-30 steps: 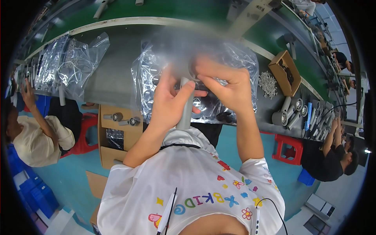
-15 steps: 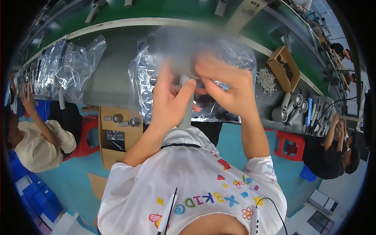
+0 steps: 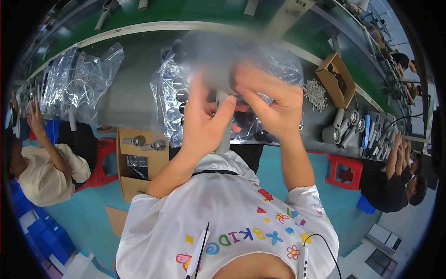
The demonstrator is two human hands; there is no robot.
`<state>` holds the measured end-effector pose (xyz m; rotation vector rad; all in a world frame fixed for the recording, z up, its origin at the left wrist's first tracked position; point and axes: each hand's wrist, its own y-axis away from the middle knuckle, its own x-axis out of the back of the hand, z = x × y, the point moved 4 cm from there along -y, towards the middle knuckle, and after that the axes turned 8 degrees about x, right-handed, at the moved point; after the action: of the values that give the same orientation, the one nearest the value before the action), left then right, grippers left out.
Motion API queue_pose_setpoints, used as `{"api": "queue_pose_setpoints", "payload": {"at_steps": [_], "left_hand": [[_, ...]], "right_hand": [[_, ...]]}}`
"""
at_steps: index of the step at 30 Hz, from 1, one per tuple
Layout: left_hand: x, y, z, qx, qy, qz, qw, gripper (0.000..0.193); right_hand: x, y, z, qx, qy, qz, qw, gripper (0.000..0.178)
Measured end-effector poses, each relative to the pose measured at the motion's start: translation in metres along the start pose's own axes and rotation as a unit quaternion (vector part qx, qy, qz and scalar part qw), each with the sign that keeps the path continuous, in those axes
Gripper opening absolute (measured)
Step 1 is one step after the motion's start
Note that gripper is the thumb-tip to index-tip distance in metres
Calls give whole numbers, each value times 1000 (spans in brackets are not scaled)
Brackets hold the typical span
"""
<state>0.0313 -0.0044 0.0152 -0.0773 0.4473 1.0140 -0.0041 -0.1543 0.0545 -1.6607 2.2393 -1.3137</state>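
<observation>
One grey handle (image 3: 224, 143) crosses the clear bag's (image 3: 173, 100) near edge: left grip (image 3: 206, 123) wrapped round it, right grip (image 3: 279, 103) at its blurred far end, hold impossible to tell. White bits (image 3: 315, 95) and a cardboard box (image 3: 329, 87) crowd the bag's right; bare bench (image 3: 127, 88) lies left. Beyond the bag, grey pieces (image 3: 251, 7) have slid leftward

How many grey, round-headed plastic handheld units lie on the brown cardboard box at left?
2. One grey, round-headed plastic handheld unit lies near the upper left of the brown cardboard box; a second unit lies right of it. Others may be hidden inside.
</observation>
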Motion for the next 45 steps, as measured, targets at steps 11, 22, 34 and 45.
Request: {"api": "queue_pose_setpoints", "payload": {"at_steps": [11, 22, 34, 45], "left_hand": [[8, 0, -8, -27, -65, 15, 997, 67], [7, 3, 0, -18, 43, -73, 996, 68], [4, 11, -11, -21, 64, -94, 993, 70], [3, 5, -15, -15, 59, -59, 996, 68]], "right_hand": [[-8, -1, -19, 60, 69, -62, 994, 24], [1, 10, -11, -64, -207, 91, 972, 54], [-10, 29, 6, -171, -324, 23, 930, 55], [-9, 31, 5, -150, -326, 15, 933, 59]]}}
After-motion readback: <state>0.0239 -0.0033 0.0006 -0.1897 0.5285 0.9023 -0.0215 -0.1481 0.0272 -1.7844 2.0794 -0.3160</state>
